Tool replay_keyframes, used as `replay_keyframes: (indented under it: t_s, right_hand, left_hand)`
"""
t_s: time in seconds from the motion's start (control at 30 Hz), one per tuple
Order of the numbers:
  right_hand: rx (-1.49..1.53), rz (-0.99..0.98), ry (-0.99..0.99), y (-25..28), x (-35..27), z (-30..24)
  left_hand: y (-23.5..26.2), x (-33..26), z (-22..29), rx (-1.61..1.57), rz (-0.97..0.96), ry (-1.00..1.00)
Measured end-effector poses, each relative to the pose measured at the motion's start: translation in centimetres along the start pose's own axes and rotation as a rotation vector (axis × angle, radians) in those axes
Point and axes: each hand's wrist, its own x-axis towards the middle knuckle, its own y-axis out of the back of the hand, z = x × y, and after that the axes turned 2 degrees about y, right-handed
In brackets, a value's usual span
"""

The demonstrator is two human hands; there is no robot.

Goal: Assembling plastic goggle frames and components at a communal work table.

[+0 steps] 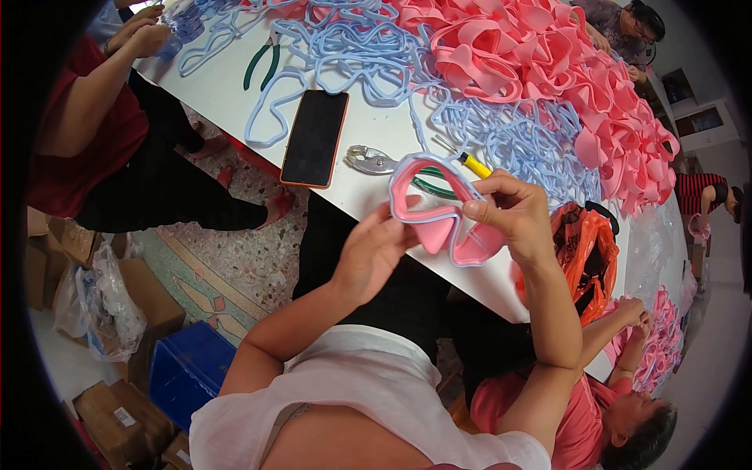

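Above the table's near edge I hold a diving mask part, a pink soft skirt (pixel 480 241) with a light blue frame (pixel 398 188) around its rim. My right hand (pixel 513 215) pinches its right side between thumb and fingers. At its left edge, the fingers of my left hand (pixel 370 249) close on the pink rim; some fingertips are hidden behind it. Just beyond the mask lie pliers with a metal head (pixel 370 160) and green handles, partly covered by the mask. A tool with a yellow handle (pixel 475 165) lies beside them.
A phone (pixel 315 137) and green-handled cutters (pixel 265 61) lie on the white table (pixel 227 94). Light blue frames (pixel 364 59) and pink skirts (pixel 540 70) are heaped beyond. An orange bag (pixel 587 258) sits at right. Co-workers sit around; a blue bin (pixel 192 368) stands lower left.
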Motion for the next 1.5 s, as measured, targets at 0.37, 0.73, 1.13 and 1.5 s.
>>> replay_keyframes:
  t_s: [0.37,0.73,1.13,1.5]
  right_hand:
    - [-0.164,-0.043,-0.03,-0.3,-0.1,-1.9]
    - [-0.07,-0.008,0.071,1.0,-2.5,-0.5]
    - [-0.071,0.123,0.054,1.3,-2.0,0.3]
    - [0.068,-0.016,-0.035,1.7,-3.0,-1.1]
  left_hand:
    - [-1.8,2.8,9.3,1.107,-0.165,-0.059]
    - [-0.8,3.2,9.5,0.797,-0.05,-0.158]
    - [-1.1,3.8,8.1,0.936,-0.031,-0.309]
    - [-0.6,3.1,9.3,1.634,-0.648,-0.961]
